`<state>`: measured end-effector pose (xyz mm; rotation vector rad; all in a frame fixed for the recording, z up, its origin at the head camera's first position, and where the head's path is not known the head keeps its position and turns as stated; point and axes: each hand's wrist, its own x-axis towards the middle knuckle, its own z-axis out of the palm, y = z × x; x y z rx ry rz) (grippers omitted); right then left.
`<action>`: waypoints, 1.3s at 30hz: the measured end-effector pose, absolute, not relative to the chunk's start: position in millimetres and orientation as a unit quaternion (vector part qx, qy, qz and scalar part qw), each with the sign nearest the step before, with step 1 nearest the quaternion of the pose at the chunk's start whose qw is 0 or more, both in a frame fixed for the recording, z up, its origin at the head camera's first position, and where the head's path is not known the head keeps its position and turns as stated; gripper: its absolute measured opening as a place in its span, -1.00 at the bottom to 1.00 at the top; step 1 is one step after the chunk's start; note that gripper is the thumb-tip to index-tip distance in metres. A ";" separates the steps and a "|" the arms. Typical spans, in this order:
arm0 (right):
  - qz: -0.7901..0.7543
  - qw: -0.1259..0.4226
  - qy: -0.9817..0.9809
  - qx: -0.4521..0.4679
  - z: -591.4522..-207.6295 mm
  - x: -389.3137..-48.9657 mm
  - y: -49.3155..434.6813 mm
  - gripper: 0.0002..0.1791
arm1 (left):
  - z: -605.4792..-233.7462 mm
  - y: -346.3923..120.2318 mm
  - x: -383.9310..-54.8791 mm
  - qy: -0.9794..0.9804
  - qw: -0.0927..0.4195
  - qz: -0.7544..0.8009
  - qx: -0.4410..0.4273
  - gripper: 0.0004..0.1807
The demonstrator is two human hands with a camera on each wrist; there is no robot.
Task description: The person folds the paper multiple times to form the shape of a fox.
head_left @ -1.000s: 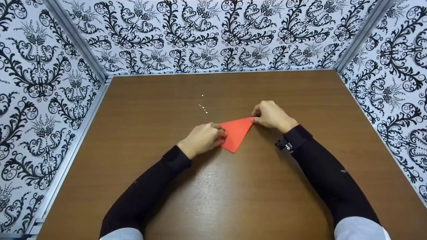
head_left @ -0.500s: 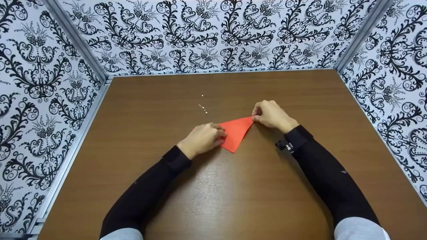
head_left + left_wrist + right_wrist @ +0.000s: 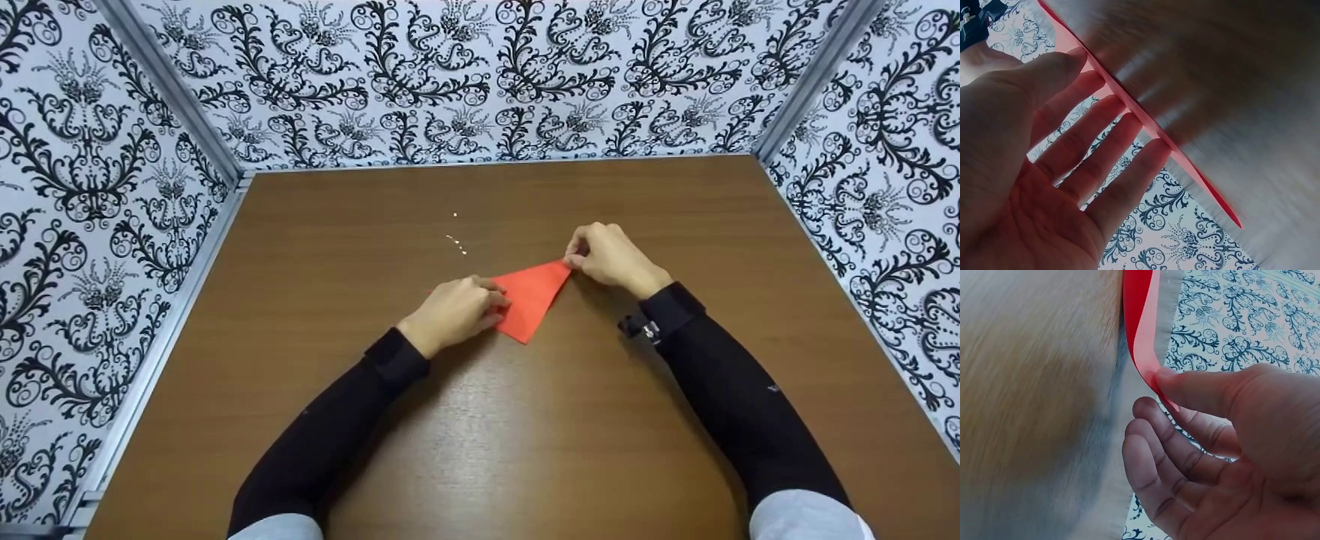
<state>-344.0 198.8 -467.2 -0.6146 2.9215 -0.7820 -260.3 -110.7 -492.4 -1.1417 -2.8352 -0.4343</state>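
A folded piece of red paper (image 3: pixel 532 296) lies on the table in the head view, one point toward the person. Across its left part lies my left hand (image 3: pixel 456 309), which hides that side. In the left wrist view those fingers (image 3: pixel 1123 180) are nearly straight, with fingertips and thumb against the paper (image 3: pixel 1216 197). My right hand (image 3: pixel 611 255) pinches the upper right corner between thumb and index finger. The right wrist view shows the paper (image 3: pixel 1139 320) curving up off the table into that pinch, its layers apart; the other fingers (image 3: pixel 1140 461) are loosely bent below.
Small white specks (image 3: pixel 459 244) are scattered on the brown table (image 3: pixel 480 435) beyond the paper. Patterned walls (image 3: pixel 465 75) with metal edge frames enclose the back and both sides. A small dark device (image 3: pixel 639 328) sits at the right wrist.
My right hand has shifted very slightly away from the person, with the pinched corner in it. The left hand has stayed in place on the paper.
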 end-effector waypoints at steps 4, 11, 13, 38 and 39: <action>-0.265 0.024 0.943 -0.198 -466.9 -344.6 199.2 -0.87 | -491.7 -111.0 -260.4 -0.918 0.026 -0.141 -0.370 -0.73; -0.287 0.010 0.936 -0.202 -465.7 -343.0 200.1 -0.87 | -491.2 -113.8 -261.0 -0.918 0.043 -0.125 -0.374 -0.76; -0.293 0.005 0.935 -0.200 -464.7 -342.3 200.8 -0.87 | -489.3 -114.6 -261.2 -0.916 0.057 -0.124 -0.377 -0.78; -0.402 -0.104 0.889 -0.193 -429.5 -317.5 197.9 -0.88 | -428.1 -119.3 -291.1 -0.910 0.238 -0.200 -0.274 -0.57; -0.404 -0.108 0.887 -0.196 -429.0 -316.1 197.2 -0.88 | -426.7 -118.8 -292.0 -0.911 0.237 -0.202 -0.271 -0.57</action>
